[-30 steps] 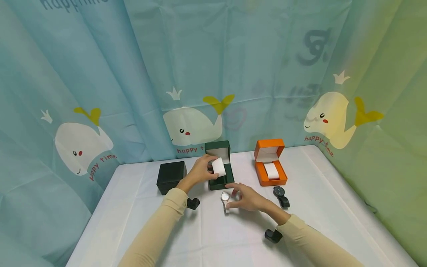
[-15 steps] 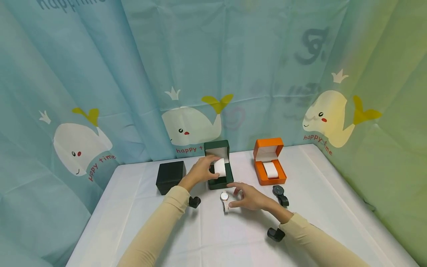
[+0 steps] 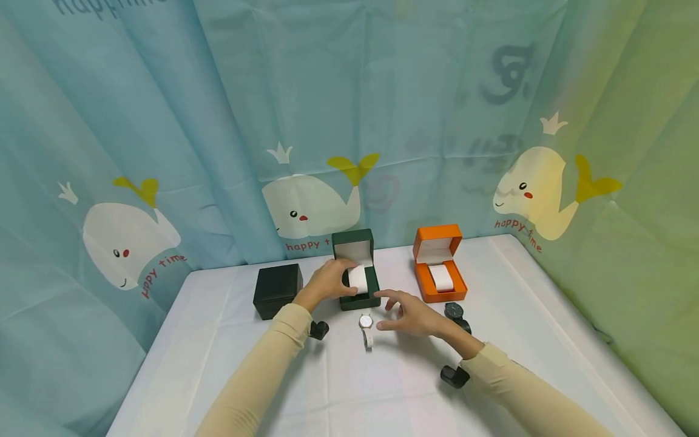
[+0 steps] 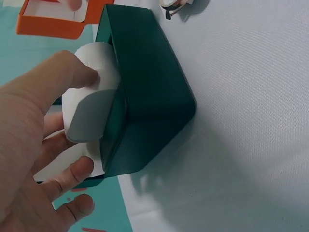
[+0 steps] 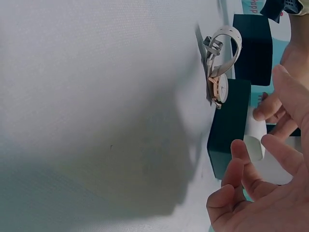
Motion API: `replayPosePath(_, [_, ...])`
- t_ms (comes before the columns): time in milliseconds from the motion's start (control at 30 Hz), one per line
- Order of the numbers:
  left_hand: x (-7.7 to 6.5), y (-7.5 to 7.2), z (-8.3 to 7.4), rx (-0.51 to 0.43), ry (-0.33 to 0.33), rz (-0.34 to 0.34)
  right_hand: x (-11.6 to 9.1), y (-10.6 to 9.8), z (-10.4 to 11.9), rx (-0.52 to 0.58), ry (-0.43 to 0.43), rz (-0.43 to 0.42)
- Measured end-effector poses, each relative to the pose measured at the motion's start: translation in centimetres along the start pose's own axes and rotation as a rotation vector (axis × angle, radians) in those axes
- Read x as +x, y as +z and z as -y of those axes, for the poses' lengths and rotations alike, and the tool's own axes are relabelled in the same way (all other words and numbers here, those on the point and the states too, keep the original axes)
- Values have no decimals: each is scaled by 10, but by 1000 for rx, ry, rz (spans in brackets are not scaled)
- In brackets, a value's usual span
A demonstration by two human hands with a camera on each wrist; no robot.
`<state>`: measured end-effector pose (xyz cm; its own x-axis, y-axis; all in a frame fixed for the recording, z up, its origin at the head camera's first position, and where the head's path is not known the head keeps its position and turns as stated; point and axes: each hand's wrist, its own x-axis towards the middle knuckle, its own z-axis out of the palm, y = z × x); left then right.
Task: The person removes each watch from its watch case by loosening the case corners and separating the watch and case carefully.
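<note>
A white cloth covers the table (image 3: 349, 388). Near its far edge I see a closed black box (image 3: 277, 282) at left, an open green watch box (image 3: 360, 303) in the middle, and an open orange watch box (image 3: 445, 297) at right. Nearer lie a white-strapped wristwatch (image 3: 366, 323) and a black wristwatch (image 3: 454, 312), the latter just before the orange one.

The left grip (image 3: 326, 280) is pinching between thumb (image 4: 72, 72) and fingers (image 4: 54, 149), the right grip (image 3: 413, 312) is hovering, fingers loosely bent, forearms (image 3: 253, 376) pointing forward
</note>
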<state>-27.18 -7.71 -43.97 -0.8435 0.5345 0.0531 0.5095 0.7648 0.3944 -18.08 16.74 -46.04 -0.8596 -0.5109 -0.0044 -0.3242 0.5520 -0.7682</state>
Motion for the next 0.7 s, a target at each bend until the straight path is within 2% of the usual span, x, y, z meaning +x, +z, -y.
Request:
replayPosePath(133, [0, 1, 0, 20, -4, 19, 0, -1, 0, 4, -8, -6])
replayPosePath(400, [3, 5, 0, 58, 43, 26, 0, 0, 0, 13, -12, -13])
replayPosePath(533, [3, 6, 0, 69, 27, 57, 0, 1, 0, 13, -9, -13])
replayPosePath(700, [5, 9, 1, 96, 10, 65, 1, 2, -1, 12, -1, -11])
